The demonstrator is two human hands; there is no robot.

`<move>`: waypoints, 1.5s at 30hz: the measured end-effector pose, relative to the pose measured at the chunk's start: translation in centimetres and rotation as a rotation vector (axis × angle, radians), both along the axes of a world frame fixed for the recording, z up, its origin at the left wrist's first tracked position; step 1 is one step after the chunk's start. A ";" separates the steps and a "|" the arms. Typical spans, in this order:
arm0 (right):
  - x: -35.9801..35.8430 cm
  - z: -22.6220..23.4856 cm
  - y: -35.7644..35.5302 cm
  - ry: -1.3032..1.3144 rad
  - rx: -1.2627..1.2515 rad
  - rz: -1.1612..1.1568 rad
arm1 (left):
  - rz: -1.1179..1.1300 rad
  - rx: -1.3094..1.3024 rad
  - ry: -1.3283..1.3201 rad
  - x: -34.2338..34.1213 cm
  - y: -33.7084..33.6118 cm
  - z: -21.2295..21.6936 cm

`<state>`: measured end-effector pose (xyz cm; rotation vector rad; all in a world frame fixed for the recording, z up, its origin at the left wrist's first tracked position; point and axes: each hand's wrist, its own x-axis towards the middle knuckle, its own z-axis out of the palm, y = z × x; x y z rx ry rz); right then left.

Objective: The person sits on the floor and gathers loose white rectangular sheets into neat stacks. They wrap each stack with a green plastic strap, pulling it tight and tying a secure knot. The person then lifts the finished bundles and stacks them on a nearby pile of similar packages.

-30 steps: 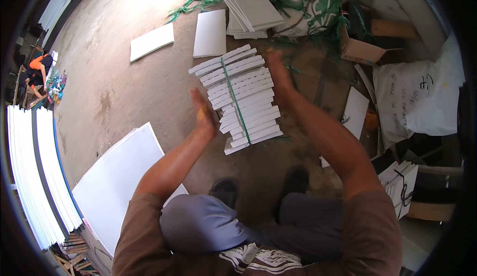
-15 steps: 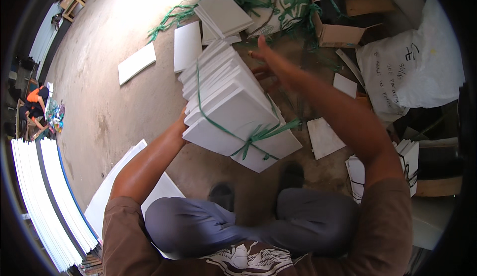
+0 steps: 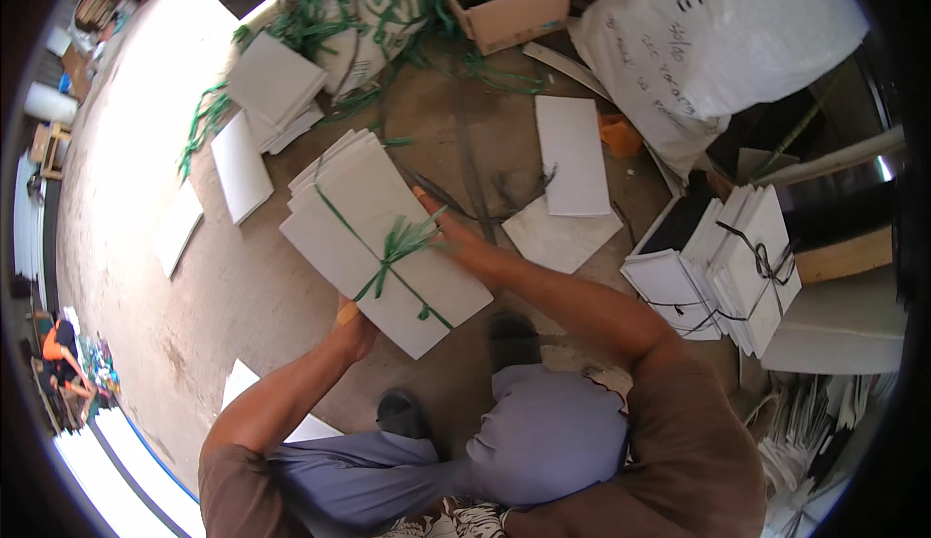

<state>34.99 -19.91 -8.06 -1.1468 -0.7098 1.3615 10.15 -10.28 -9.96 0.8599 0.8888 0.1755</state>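
Above the bare concrete floor (image 3: 242, 286), a bundle of white boards (image 3: 383, 242) is held up flat and tilted, tied crosswise with green twine (image 3: 396, 247) knotted on its top face. It is propped from below by the left hand (image 3: 351, 330) at the near edge, and pressed from the right side by the right hand (image 3: 456, 237), fingers laid along the top beside the knot; both hands are closed on the bundle, though the undersides of the grips cannot be seen. The stack is judged stiff and fairly heavy, with thin edges that could chip, so a hold under the base and along a long edge looks safer than one by the twine, which could slip or cut loose. More tied bundles (image 3: 722, 267) are stacked to the right, loose white sheets (image 3: 572, 155) are scattered on the ground, and a white sack (image 3: 708, 34) and a cardboard box (image 3: 519, 15) are seen beyond.
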 end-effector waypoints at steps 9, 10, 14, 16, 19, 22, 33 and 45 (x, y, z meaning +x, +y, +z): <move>9.2 7.1 -6.9 -0.535 -0.171 0.045 | -0.171 -0.210 0.085 9.1 -7.9 7.7; 10.8 7.5 -8.2 -0.556 -0.206 0.083 | -0.229 -0.215 0.065 10.0 -9.6 7.3; 16.0 7.3 -11.7 -0.595 -0.400 0.319 | -0.297 -0.246 0.024 10.8 -15.9 1.0; 17.3 5.2 -12.5 -0.463 -0.372 0.181 | -0.233 -0.278 0.040 10.5 -17.2 -1.1; 21.4 6.1 -12.2 -0.194 -0.546 -0.047 | -0.132 -0.034 -0.009 8.8 -17.3 -4.4; 25.3 -2.6 -13.3 -0.674 -0.691 -0.367 | 0.020 -0.087 0.175 10.5 -14.1 -2.2; 25.1 -5.2 -10.4 -1.025 -0.504 -0.721 | 0.282 0.390 0.152 13.7 4.5 -2.8; 17.1 11.1 -1.3 -0.644 0.019 -0.362 | 0.202 0.412 -0.131 25.6 10.4 9.1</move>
